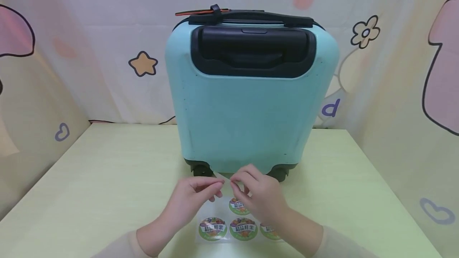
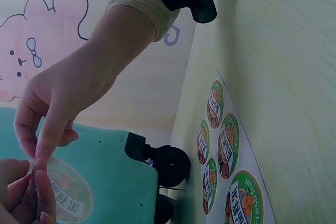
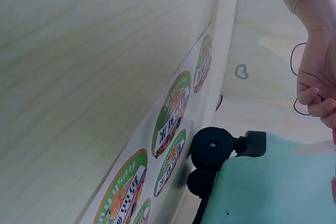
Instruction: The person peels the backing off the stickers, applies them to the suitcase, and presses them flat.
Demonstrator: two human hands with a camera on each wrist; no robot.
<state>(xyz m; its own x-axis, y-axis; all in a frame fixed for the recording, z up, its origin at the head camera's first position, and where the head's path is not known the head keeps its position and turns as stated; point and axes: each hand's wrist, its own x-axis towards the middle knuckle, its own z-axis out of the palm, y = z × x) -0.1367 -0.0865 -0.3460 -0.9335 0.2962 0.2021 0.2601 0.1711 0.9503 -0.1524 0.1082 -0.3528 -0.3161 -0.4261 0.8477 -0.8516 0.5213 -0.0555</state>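
A sticker [image 2: 71, 195] pinched before a turquoise suitcase [image 1: 247, 118]

Nearest, two pale sleeves [image 1: 118, 246] reach in over a light table [image 1: 107, 186]. Between the forearms lies a white sheet [image 1: 215, 210], flat on the tabletop, printed with round fruit labels [image 1: 243, 229] in green, white and orange; the right forearm partly covers one of them in the head view.

Just beyond, above the sheet, the left hand [image 1: 193, 197] and the right hand [image 1: 263, 195] almost meet. Each has thumb and forefinger drawn together in a pinch at the edge of the sticker, which is off the table and shows as a thin pale strip from the head; the left wrist view shows its oval, see-through face beside the fingertips.

Behind the hands the suitcase stands upright on black wheels [image 1: 202, 169], its broad side facing the person. A black recessed panel [image 1: 254, 51] spans its upper part, with a carry handle [image 1: 251, 17] and an orange-edged tag [image 1: 201, 12] on top.

Farthest back hangs a pale cloth [image 1: 107, 83] with a star, a flower and hearts on it
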